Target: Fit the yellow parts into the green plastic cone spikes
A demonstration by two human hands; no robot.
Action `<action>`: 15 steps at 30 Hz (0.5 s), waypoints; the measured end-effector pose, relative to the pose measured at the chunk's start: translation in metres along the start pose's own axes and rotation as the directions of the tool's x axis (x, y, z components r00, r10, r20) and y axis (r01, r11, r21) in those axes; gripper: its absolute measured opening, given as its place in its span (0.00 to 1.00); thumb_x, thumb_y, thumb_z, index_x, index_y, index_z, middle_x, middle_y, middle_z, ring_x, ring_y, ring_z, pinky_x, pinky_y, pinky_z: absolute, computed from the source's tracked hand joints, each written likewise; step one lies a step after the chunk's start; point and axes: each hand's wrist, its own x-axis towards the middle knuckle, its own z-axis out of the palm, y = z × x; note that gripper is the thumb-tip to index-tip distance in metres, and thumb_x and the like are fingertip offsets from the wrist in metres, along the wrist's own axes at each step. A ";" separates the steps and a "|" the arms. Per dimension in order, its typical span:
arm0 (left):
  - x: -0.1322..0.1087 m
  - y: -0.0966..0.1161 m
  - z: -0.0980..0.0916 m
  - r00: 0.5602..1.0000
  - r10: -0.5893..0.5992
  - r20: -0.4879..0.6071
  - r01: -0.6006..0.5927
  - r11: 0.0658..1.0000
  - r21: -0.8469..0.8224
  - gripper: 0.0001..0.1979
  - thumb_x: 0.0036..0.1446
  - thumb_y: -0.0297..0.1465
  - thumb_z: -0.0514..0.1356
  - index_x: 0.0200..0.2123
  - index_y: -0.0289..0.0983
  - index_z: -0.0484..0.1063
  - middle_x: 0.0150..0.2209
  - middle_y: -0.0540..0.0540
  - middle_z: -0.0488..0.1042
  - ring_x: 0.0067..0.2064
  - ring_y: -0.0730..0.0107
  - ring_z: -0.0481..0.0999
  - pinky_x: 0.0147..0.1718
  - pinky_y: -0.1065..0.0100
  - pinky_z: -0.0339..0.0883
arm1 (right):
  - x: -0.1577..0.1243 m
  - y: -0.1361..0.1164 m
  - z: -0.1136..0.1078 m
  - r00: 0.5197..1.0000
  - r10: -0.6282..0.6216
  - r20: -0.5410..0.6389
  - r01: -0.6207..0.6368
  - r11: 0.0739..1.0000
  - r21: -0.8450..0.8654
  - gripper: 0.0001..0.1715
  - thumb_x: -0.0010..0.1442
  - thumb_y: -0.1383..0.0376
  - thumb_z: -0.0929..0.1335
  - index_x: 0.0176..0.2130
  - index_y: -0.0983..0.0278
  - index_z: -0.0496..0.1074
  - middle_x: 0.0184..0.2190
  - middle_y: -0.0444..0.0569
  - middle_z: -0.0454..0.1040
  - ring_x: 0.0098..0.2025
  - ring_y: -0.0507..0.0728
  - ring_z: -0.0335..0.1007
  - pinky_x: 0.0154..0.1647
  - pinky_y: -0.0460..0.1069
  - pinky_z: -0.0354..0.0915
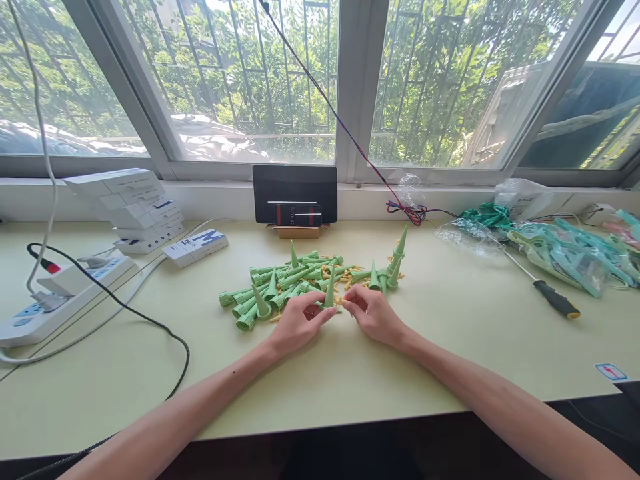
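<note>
My left hand (303, 319) is closed around the base of a green plastic spike (331, 288), which stands point up. Close to its right, my right hand (373, 312) pinches a small yellow plastic piece (339, 302) between thumb and forefinger, near the spike's base. Whether the piece touches the spike I cannot tell. Behind and left of my hands lies a pile of green spikes (295, 279), most on their sides and a few pointing up. More yellow pieces (345, 281) are scattered among them. Several spikes (393, 272) stand in a group beyond my right hand.
A dark tablet (295, 183) and a phone (299, 215) lean at the window. White boxes (143, 210) and a power strip (65, 297) with cables are on the left. On the right lie a screwdriver (556, 299), bagged teal plastic parts (565, 247) and red-blue wires (413, 212).
</note>
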 end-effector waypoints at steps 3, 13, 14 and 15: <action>0.000 -0.002 0.000 1.000 0.003 -0.005 -0.003 1.000 0.009 0.14 0.61 0.40 0.58 0.39 0.35 0.75 0.28 0.50 0.68 0.24 0.77 0.60 0.20 0.74 0.56 | 0.000 0.001 0.000 1.000 0.000 0.002 0.000 1.000 -0.004 0.11 0.65 0.59 0.64 0.33 0.63 0.67 0.25 0.44 0.70 0.25 0.52 0.61 0.26 0.47 0.59; -0.001 -0.003 0.000 1.000 -0.006 0.009 0.006 1.000 0.004 0.15 0.61 0.41 0.58 0.40 0.35 0.74 0.28 0.50 0.67 0.23 0.76 0.60 0.21 0.73 0.58 | 0.000 0.002 0.001 1.000 -0.008 0.000 0.008 1.000 -0.006 0.11 0.65 0.59 0.63 0.33 0.63 0.67 0.25 0.44 0.70 0.25 0.52 0.60 0.26 0.47 0.58; -0.001 -0.003 0.000 1.000 -0.005 0.011 0.005 1.000 0.007 0.15 0.61 0.41 0.58 0.40 0.35 0.74 0.28 0.50 0.67 0.23 0.76 0.60 0.20 0.73 0.57 | 0.000 0.002 0.001 1.000 -0.008 0.001 0.008 1.000 -0.005 0.11 0.65 0.59 0.63 0.33 0.63 0.67 0.25 0.44 0.70 0.25 0.52 0.60 0.26 0.47 0.58; 0.000 -0.003 0.000 1.000 -0.005 0.012 0.005 1.000 0.010 0.15 0.61 0.41 0.58 0.40 0.35 0.74 0.28 0.50 0.67 0.23 0.76 0.60 0.20 0.73 0.57 | 0.000 0.002 0.001 1.000 -0.007 0.001 0.007 1.000 -0.004 0.10 0.65 0.60 0.63 0.33 0.63 0.67 0.25 0.44 0.70 0.25 0.52 0.60 0.26 0.47 0.58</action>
